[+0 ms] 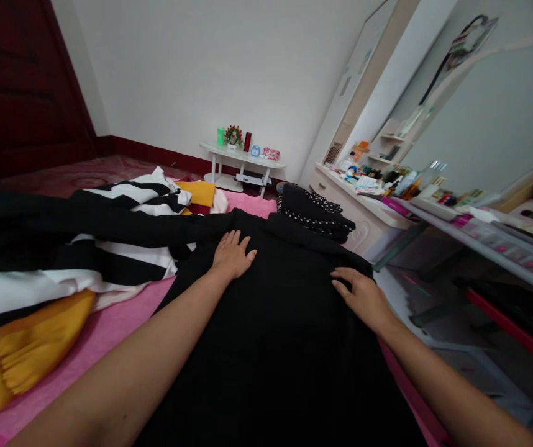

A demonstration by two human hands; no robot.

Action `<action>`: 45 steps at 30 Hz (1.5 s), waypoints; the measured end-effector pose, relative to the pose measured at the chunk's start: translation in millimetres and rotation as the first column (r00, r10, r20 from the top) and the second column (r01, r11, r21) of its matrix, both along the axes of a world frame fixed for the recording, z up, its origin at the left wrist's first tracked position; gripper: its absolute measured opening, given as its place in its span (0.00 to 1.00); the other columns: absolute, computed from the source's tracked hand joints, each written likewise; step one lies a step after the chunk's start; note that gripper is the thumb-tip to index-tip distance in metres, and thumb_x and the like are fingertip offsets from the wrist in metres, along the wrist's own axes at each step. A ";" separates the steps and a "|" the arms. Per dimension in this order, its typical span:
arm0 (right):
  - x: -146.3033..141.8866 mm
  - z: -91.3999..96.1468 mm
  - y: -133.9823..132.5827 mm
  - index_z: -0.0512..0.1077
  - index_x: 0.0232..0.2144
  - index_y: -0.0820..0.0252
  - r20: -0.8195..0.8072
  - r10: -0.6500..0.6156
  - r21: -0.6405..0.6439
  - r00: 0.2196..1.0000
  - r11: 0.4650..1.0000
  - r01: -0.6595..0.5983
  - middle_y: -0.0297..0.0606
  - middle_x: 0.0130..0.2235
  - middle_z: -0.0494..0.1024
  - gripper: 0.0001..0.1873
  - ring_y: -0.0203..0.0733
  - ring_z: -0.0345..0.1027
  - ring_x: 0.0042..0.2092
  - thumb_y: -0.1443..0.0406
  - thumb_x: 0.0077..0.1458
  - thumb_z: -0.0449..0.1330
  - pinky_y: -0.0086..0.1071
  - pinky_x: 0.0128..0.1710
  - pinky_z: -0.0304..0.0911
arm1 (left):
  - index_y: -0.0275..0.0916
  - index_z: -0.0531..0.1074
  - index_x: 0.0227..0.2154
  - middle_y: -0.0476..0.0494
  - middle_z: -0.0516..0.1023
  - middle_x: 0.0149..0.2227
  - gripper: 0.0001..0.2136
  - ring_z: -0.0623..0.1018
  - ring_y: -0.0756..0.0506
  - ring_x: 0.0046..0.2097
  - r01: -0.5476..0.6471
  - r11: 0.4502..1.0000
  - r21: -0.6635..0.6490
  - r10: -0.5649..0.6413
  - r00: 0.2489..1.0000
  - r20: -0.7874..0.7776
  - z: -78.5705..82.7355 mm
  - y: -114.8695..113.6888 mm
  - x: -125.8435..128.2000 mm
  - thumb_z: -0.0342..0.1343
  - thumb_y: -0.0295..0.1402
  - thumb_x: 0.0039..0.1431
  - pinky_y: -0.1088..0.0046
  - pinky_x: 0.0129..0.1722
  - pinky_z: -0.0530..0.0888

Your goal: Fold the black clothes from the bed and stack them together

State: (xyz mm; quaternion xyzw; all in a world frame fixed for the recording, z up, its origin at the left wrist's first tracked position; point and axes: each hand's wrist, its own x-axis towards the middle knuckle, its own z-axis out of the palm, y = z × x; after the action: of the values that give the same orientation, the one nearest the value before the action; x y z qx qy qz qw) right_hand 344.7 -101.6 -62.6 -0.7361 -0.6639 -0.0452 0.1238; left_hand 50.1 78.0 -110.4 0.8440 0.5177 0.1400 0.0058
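A black long-sleeved garment [285,323] lies spread over the pink bedding [131,316] in front of me. One of its sleeves [108,217] stretches out to the left, across other clothes. Near its upper left side, my left hand [233,256] rests flat on the cloth with the fingers extended. My right hand [364,297] is at the garment's right edge, palm down, thumb apart from the fingers, and nothing shows in its grasp. The right sleeve seems folded inward along the top, though black on black makes this hard to see.
Black-and-white striped clothing [61,288] and a mustard-yellow garment [38,354] lie to the left. Beyond the black garment is a folded dotted black stack [315,211]. A cluttered dressing table [378,211] stands at right; a small white table [243,158] stands by the far wall.
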 end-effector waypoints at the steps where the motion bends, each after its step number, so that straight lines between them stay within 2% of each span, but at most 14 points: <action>1: -1.9 -0.5 -19.1 0.72 0.47 0.53 0.011 -0.038 0.050 0.999 0.998 0.037 0.39 0.53 0.71 0.18 0.48 0.64 0.55 0.57 0.58 0.50 0.42 0.54 0.60 | 0.39 0.60 0.61 0.40 0.57 0.65 0.29 0.53 0.39 0.66 0.004 1.000 0.001 -0.004 1.000 0.001 -0.1 -0.2 -0.2 0.37 0.51 0.63 0.61 0.64 0.46; 3: -1.9 -6.3 -55.5 0.69 0.49 0.56 -0.004 -0.158 0.100 0.987 0.982 0.157 0.44 0.52 0.71 0.21 0.51 0.64 0.54 0.54 0.57 0.51 0.44 0.53 0.60 | 0.39 0.60 0.61 0.39 0.57 0.64 0.29 0.53 0.39 0.66 0.013 1.000 0.004 -0.013 1.000 0.002 -0.1 -1.0 -0.3 0.37 0.50 0.63 0.61 0.64 0.46; 6: -1.2 -17.6 -96.2 0.63 0.54 0.61 -0.187 -0.288 0.018 0.939 0.955 0.296 0.45 0.44 0.74 0.31 0.50 0.70 0.45 0.50 0.54 0.53 0.42 0.45 0.65 | 0.38 0.60 0.61 0.39 0.57 0.64 0.29 0.53 0.39 0.66 0.016 1.000 0.002 -0.016 1.000 -0.002 0.4 -2.8 -0.4 0.37 0.49 0.63 0.61 0.64 0.46; 10: -9.1 -14.3 -124.0 0.61 0.56 0.60 -0.445 -0.204 -0.030 0.872 0.977 0.212 0.36 0.32 0.73 0.30 0.42 0.70 0.32 0.54 0.53 0.54 0.34 0.33 0.66 | 0.37 0.60 0.61 0.38 0.58 0.64 0.29 0.54 0.39 0.66 0.025 1.000 0.007 -0.025 1.000 -0.015 2.0 -6.5 -1.7 0.37 0.48 0.64 0.61 0.64 0.46; 14: -4.2 -3.6 -143.0 0.72 0.44 0.58 -0.495 -0.175 -0.019 0.851 0.981 0.191 0.38 0.33 0.75 0.20 0.43 0.71 0.35 0.57 0.52 0.54 0.34 0.36 0.66 | 0.37 0.60 0.61 0.37 0.58 0.64 0.28 0.54 0.39 0.66 0.045 0.999 0.012 -0.045 0.999 -0.014 2.1 -9.4 -4.5 0.36 0.48 0.64 0.61 0.64 0.46; 18: 11.8 3.2 -147.4 0.75 0.39 0.55 -0.454 -0.192 -0.201 0.870 0.973 0.109 0.38 0.35 0.79 0.17 0.47 0.73 0.39 0.63 0.48 0.53 0.37 0.39 0.67 | 0.37 0.60 0.61 0.38 0.57 0.64 0.28 0.53 0.39 0.66 0.039 0.999 0.014 -0.039 0.999 -0.004 -0.5 -9.2 -5.4 0.37 0.48 0.64 0.61 0.64 0.45; 21: 3.3 28.3 -122.1 0.78 0.32 0.51 -0.071 -0.214 -0.377 0.974 0.910 0.172 0.38 0.35 0.79 0.15 0.51 0.73 0.40 0.69 0.43 0.56 0.40 0.40 0.66 | 0.38 0.60 0.61 0.38 0.57 0.64 0.28 0.53 0.39 0.66 0.041 0.999 0.014 -0.041 0.999 0.005 -2.2 -8.2 -4.5 0.37 0.48 0.64 0.61 0.65 0.45; 23: -19.0 52.9 -89.2 0.79 0.30 0.51 0.181 -0.182 -0.400 0.966 0.884 0.242 0.40 0.36 0.79 0.13 0.53 0.73 0.40 0.69 0.42 0.58 0.42 0.39 0.64 | 0.37 0.60 0.61 0.38 0.57 0.64 0.28 0.53 0.39 0.66 0.038 0.999 0.021 -0.038 0.999 0.011 -2.6 -7.9 -3.8 0.37 0.48 0.64 0.61 0.65 0.45; 25: -51.8 72.1 -48.2 0.78 0.37 0.52 0.162 -0.088 -0.332 0.983 0.933 0.138 0.41 0.42 0.77 0.13 0.51 0.72 0.42 0.64 0.46 0.59 0.40 0.40 0.64 | 0.37 0.61 0.61 0.37 0.58 0.64 0.28 0.54 0.39 0.66 0.033 0.999 0.028 -0.033 0.999 0.015 -2.4 -8.2 -3.5 0.38 0.47 0.64 0.60 0.65 0.46; 27: -88.1 75.8 -6.2 0.75 0.46 0.56 -0.013 0.057 -0.238 0.998 0.970 -0.058 0.42 0.47 0.75 0.18 0.47 0.71 0.45 0.61 0.52 0.57 0.37 0.46 0.63 | 0.37 0.61 0.60 0.37 0.58 0.64 0.27 0.54 0.39 0.66 0.033 0.999 0.033 -0.033 0.999 0.018 -1.9 -8.9 -3.7 0.39 0.47 0.64 0.60 0.65 0.46; 30: -132.1 49.0 43.7 0.67 0.55 0.60 -0.183 0.226 -0.130 0.957 0.959 -0.251 0.43 0.55 0.70 0.25 0.45 0.64 0.55 0.60 0.55 0.56 0.34 0.56 0.56 | 0.38 0.61 0.60 0.39 0.58 0.64 0.27 0.54 0.40 0.66 0.036 0.998 0.045 -0.037 0.999 0.030 -1.9 -10.1 -4.7 0.39 0.47 0.64 0.60 0.65 0.47; 33: -151.6 5.9 71.6 0.61 0.60 0.62 -0.177 0.186 -0.105 0.967 0.973 -0.207 0.48 0.63 0.59 0.30 0.53 0.51 0.63 0.57 0.58 0.54 0.47 0.62 0.46 | 0.38 0.61 0.60 0.40 0.58 0.64 0.27 0.54 0.40 0.66 0.032 0.998 0.059 -0.034 0.998 0.047 -2.3 -10.7 -5.5 0.39 0.47 0.64 0.60 0.65 0.47; 36: -150.9 -24.0 83.3 0.58 0.62 0.53 -0.144 0.109 -0.085 0.984 0.989 -0.122 0.41 0.66 0.51 0.28 0.53 0.41 0.67 0.53 0.61 0.47 0.54 0.63 0.37 | 0.38 0.61 0.60 0.39 0.58 0.64 0.27 0.54 0.40 0.66 0.037 0.998 0.051 -0.040 0.998 0.056 -1.9 -11.0 -5.6 0.39 0.47 0.64 0.60 0.65 0.47; 45: -138.0 -31.1 87.3 0.62 0.59 0.47 -0.199 0.091 -0.048 0.976 0.994 -0.102 0.32 0.66 0.54 0.25 0.44 0.43 0.67 0.53 0.60 0.49 0.47 0.64 0.37 | 0.37 0.62 0.59 0.37 0.59 0.64 0.25 0.55 0.39 0.65 0.092 0.995 0.032 -0.094 0.992 0.088 1.6 -12.3 -7.4 0.42 0.45 0.64 0.59 0.65 0.46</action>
State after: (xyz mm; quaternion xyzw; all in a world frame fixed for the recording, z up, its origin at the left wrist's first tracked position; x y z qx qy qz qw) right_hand 206.7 -14.3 -93.7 -0.7071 -0.6844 0.0530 0.1696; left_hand 42.7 65.7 -108.8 0.8602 0.4749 0.1845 0.0236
